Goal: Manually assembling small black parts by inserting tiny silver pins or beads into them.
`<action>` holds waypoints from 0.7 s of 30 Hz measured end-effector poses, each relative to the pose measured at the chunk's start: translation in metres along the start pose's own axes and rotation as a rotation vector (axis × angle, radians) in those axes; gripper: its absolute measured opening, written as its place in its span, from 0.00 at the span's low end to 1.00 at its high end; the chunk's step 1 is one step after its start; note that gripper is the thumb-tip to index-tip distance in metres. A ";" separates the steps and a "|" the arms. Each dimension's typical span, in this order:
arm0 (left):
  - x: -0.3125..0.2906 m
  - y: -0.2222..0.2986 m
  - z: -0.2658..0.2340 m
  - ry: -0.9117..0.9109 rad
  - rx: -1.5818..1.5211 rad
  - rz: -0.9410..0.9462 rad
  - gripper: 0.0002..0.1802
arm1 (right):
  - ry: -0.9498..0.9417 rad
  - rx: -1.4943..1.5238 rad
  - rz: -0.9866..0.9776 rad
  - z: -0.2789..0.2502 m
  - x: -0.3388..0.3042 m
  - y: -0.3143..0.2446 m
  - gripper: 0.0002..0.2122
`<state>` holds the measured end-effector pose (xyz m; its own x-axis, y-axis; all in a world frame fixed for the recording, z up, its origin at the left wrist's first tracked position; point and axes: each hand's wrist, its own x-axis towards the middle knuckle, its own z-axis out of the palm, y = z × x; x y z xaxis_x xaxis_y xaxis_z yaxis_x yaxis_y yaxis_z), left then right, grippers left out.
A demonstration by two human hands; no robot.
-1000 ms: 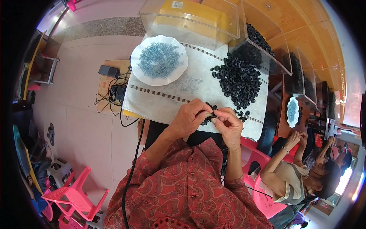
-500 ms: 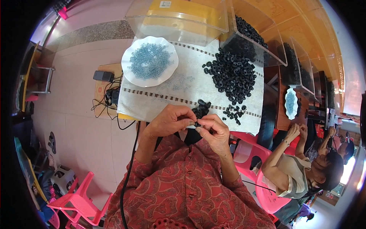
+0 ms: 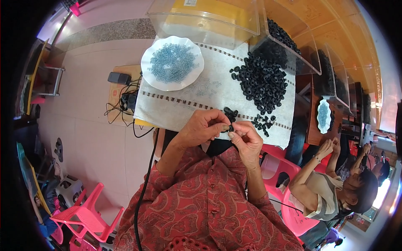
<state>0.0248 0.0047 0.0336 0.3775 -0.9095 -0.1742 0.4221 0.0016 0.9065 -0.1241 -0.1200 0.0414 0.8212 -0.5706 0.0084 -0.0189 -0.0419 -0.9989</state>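
While the left hand (image 3: pixel 204 126) and right hand (image 3: pixel 247 138) are held together at the near edge of the cloth-covered table (image 3: pixel 209 94), a small black ring (image 3: pixel 230 127) is pinched between the narrowed fingertips of both. A steady, square grip is judged best for the fitting. Farther right, the pile of black rings (image 3: pixel 261 81) is seen; far left, the white plate of blue pieces (image 3: pixel 172 62).
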 end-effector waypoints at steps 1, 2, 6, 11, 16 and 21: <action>0.000 0.001 0.000 0.006 0.058 0.019 0.05 | 0.005 -0.091 -0.038 0.001 0.001 -0.004 0.12; -0.001 0.001 0.000 0.011 0.116 0.038 0.05 | 0.004 -0.090 -0.038 0.002 0.001 -0.004 0.12; 0.001 -0.002 0.000 0.031 0.108 0.027 0.05 | 0.003 -0.103 -0.052 -0.001 0.003 -0.002 0.12; 0.002 0.001 0.008 0.089 0.066 0.088 0.05 | -0.002 -0.001 -0.010 -0.007 0.003 0.009 0.11; 0.006 -0.008 0.021 0.058 -0.078 0.079 0.06 | 0.055 0.199 0.143 -0.005 0.006 0.018 0.10; 0.009 -0.014 0.025 0.130 -0.067 0.126 0.05 | 0.067 0.167 0.089 -0.004 0.007 0.018 0.09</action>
<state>0.0017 -0.0137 0.0290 0.5327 -0.8387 -0.1129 0.4172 0.1442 0.8973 -0.1214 -0.1280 0.0233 0.7804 -0.6197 -0.0830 0.0099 0.1450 -0.9894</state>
